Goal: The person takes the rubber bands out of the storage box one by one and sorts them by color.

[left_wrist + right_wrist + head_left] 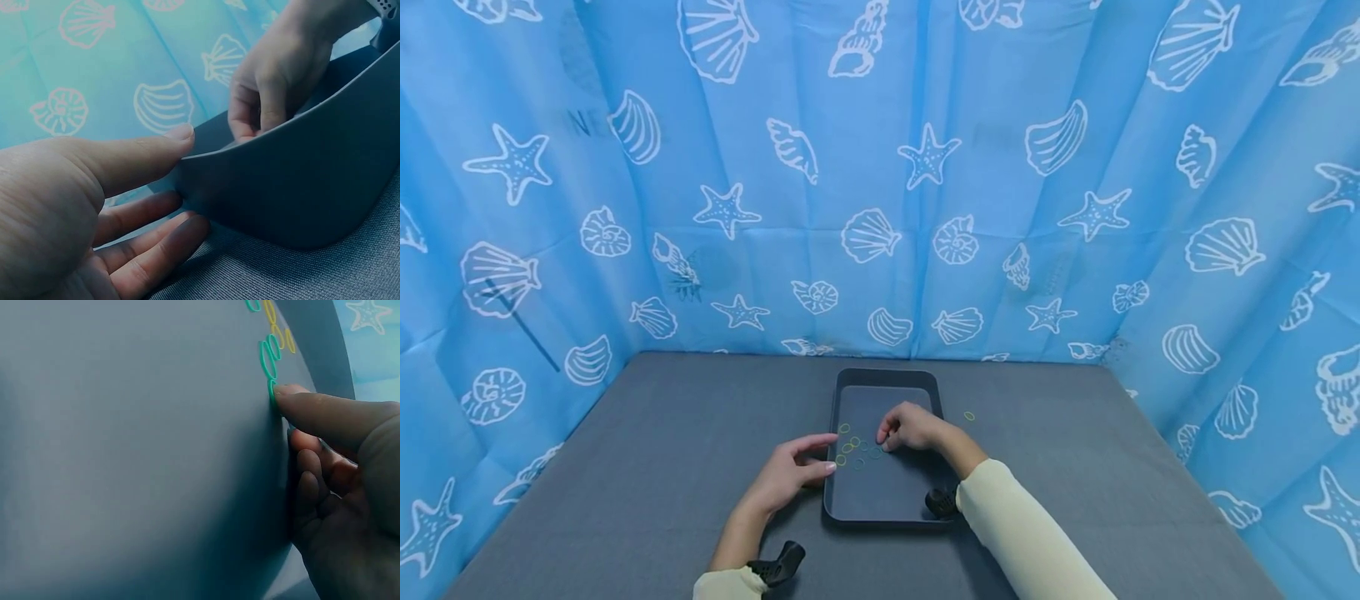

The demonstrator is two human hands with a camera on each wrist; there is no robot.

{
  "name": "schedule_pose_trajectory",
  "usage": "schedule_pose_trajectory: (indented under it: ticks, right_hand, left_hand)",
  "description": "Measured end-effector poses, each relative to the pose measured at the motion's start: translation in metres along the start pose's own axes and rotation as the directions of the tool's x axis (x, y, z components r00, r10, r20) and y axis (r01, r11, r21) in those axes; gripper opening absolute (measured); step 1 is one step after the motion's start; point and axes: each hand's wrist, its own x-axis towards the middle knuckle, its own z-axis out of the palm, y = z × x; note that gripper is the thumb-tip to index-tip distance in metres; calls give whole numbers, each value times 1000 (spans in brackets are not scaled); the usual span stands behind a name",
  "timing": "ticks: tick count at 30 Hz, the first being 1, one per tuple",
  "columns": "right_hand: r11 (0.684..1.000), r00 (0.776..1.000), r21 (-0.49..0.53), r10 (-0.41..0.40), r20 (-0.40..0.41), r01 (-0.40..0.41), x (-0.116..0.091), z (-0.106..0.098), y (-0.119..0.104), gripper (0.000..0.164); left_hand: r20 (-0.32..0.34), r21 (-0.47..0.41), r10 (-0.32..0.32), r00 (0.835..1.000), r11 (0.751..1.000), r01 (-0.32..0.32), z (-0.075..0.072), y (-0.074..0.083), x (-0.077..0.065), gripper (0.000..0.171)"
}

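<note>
My right hand (910, 427) reaches into the dark grey tray (880, 518), its thumb tip over a green rubber band (272, 394) on the tray floor. A gap shows between that thumb and the curled fingers. More green rubber bands (267, 359) and several yellow rubber bands (847, 448) lie loose toward the tray's left side. At the left rim is my left hand (788, 473), thumb and index tips apart. The left wrist view shows its outstretched thumb (178, 134) meeting the rim, with the other fingers outside the wall.
One yellow rubber band (969, 416) lies on the grey cloth-covered table (1045, 442), right of the tray. A blue curtain (880, 183) with white shells and starfish stands behind and along both sides. Black wrist devices (781, 567) are strapped to both arms.
</note>
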Motion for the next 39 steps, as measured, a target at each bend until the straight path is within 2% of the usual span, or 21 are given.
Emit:
schedule_pose_trajectory:
  ticks: [5,14,27,33,39]
  right_hand:
    - [999,1000,-40,2,0,-2,1,1,-1,8]
    - [998,1000,-53,-19,12,19,1,1,-1,10]
    - [1000,999,12,-12,-37,12,-3,0,0,11]
    - [998,998,61,-20,-67,24,-5,-6,-3,11]
    - [997,995,67,-36,-98,43,-10,-14,-7,11]
  left_hand:
    - [1,-14,5,1000,1000,-5,0,0,0,48]
    - [5,-16,10,1000,1000,-10,0,0,0,49]
    - [-4,-1,-1,1000,1000,1,1,1,-1,48]
    - [-9,7,3,1000,1000,-3,1,2,0,48]
    - [-11,5,-2,1000,1000,2,1,1,0,47]
